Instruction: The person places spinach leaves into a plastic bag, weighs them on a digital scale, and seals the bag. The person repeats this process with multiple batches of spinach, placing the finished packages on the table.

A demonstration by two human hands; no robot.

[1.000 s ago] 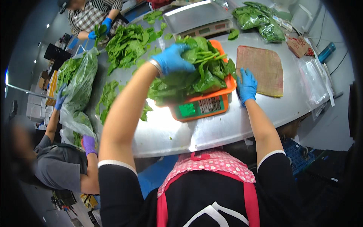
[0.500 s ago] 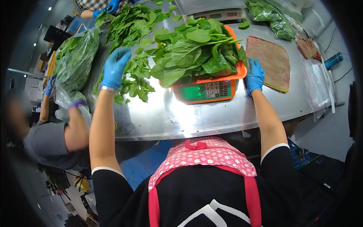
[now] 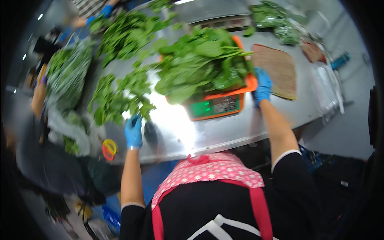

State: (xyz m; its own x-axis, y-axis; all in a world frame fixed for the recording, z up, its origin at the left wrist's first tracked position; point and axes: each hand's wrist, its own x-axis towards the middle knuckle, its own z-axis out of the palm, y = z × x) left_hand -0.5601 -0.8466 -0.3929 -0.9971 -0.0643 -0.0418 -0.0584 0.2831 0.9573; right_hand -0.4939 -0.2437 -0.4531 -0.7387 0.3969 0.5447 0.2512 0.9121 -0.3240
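A heap of leafy spinach (image 3: 200,60) fills the orange tray (image 3: 250,84) of a digital scale with a lit green display (image 3: 202,108). My right hand (image 3: 263,85), in a blue glove, rests beside the tray's right side with its fingers stretched out. My blue-gloved left hand (image 3: 133,132) is low over the metal table, at the near edge of loose spinach leaves (image 3: 132,90). Its fingers are curled together, and blur hides whatever may be between them.
A brown cloth-like mat (image 3: 276,72) lies right of the scale, with clear plastic bags (image 3: 325,88) farther right. Bagged greens (image 3: 72,74) stand at the left, near yellow and red tape rolls (image 3: 109,149). Co-workers are at the left and far left.
My left hand has come down and nearer to me, from above the loose leaves to their near edge. My right hand stays by the scale. The whole view has shifted slightly.
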